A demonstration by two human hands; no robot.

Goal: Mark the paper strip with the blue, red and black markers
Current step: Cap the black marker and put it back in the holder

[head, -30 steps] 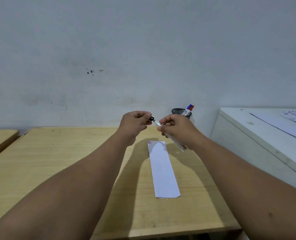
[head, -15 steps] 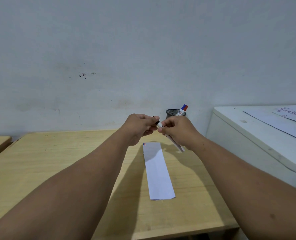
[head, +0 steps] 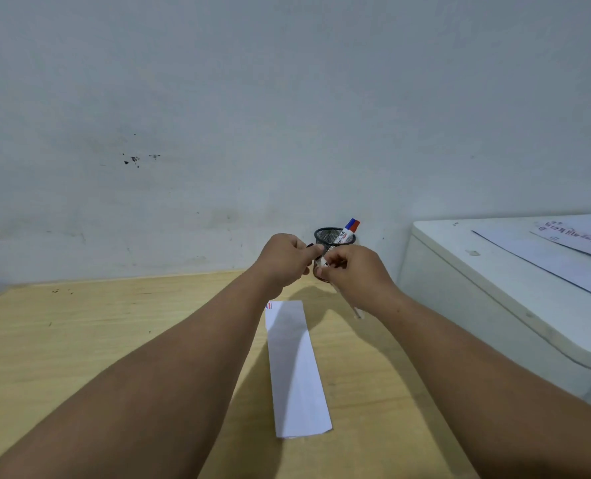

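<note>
- A pale wooden desk (head: 80, 340) is standing against a grey-white wall (head: 287, 98) that is showing a few dark specks up to the left of the hands.
- Nearest to the viewer, both bare forearms are reaching forward over the desk, and the paper strip (head: 296, 371) is lying flat on the wood between them, running lengthwise away from the viewer and ending just short of the hands.
- The strip's far left corner is carrying small coloured marks (head: 269, 306), red and blue as far as can be told; the left forearm is crossing just beside that corner.
- Off to the right of the right arm, a white cabinet top (head: 494, 271) is sitting beside the desk, with printed sheets (head: 580, 236) lying on it.
- The left hand (head: 285, 259) is curling closed, its fingertips pinching a small black cap (head: 310, 246).
- The right hand (head: 353, 271) is closing around the black marker (head: 354, 311), whose white barrel is slanting down out of the fist toward the desk; the two hands are almost touching at the marker's upper end, and whether the cap is seated on the tip cannot be told.
- Just behind the hands, a black mesh pen cup (head: 332, 238) is standing near the wall, partly hidden by the right hand's knuckles.
- Inside it, the blue marker (head: 350, 223) and the red marker (head: 356, 225) are leaning to the right, their caps poking above the rim.
</note>
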